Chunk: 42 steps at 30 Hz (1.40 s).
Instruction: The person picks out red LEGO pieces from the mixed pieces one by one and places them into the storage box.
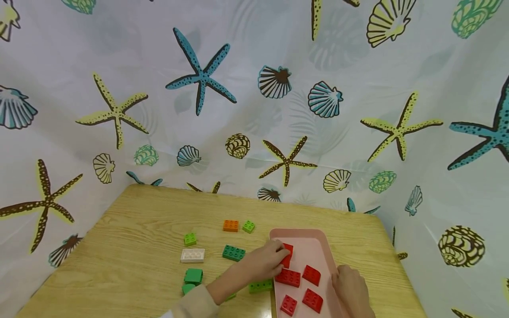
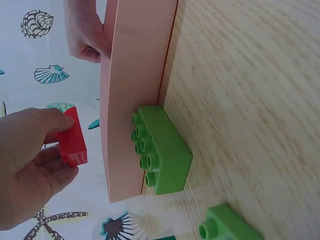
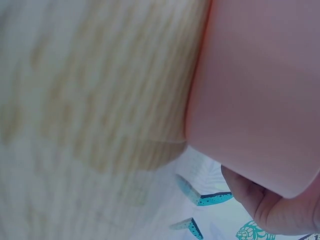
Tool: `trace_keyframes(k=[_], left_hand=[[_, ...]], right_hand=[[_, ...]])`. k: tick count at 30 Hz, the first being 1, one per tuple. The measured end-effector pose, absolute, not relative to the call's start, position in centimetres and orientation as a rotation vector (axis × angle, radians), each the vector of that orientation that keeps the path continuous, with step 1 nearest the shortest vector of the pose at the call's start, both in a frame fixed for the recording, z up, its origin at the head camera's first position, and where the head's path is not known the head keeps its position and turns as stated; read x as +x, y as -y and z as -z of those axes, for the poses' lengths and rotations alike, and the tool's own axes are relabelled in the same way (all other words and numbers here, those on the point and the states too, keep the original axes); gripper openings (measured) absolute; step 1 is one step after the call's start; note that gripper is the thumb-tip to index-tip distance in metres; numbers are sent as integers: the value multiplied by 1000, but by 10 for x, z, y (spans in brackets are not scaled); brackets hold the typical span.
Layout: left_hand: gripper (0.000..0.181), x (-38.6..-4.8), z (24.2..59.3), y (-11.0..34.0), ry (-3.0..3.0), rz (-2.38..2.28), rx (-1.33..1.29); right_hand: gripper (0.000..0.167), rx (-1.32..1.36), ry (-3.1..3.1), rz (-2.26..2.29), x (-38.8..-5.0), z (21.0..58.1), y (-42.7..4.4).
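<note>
Over the far left part of the pink tray (image 1: 318, 244), my left hand (image 1: 265, 261) pinches a red brick (image 2: 73, 140) between thumb and fingers. The left wrist view shows this brick above the tray wall (image 2: 134, 75). My right hand (image 1: 351, 287) grips the tray's right rim, its fingers curled at the edge in the right wrist view (image 3: 272, 207). Inside the tray lie a long red brick (image 1: 288, 278), a small red brick (image 1: 288, 305) and two red bricks with a rounded side, one farther (image 1: 312, 275) and one nearer (image 1: 313, 300).
Left of the tray, a green brick (image 2: 167, 152) lies close against its wall. Farther left are a dark green brick (image 1: 233, 252), a white brick (image 1: 192, 255), an orange brick (image 1: 230, 225), lime bricks (image 1: 248, 226) and green pieces (image 1: 193, 276). A patterned curtain (image 1: 246, 115) surrounds the wooden table (image 1: 147, 229).
</note>
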<state>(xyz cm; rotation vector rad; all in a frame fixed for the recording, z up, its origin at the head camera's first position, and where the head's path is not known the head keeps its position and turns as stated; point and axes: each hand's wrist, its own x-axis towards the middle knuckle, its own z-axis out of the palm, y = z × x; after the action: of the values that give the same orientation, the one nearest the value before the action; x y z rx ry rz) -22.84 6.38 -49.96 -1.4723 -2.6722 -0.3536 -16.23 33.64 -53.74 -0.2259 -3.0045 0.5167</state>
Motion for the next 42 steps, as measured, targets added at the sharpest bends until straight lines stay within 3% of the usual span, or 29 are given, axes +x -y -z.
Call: trace_keyframes(k=[31,42], left_hand=[[33,-231,500,-102,2537,223,-1545],[42,-234,502,-116,2606,238,-1548]], right_hand=[[28,-224,2994,-516,-161,536,-335],[29,-233,3001,-525,-162,537,-336]])
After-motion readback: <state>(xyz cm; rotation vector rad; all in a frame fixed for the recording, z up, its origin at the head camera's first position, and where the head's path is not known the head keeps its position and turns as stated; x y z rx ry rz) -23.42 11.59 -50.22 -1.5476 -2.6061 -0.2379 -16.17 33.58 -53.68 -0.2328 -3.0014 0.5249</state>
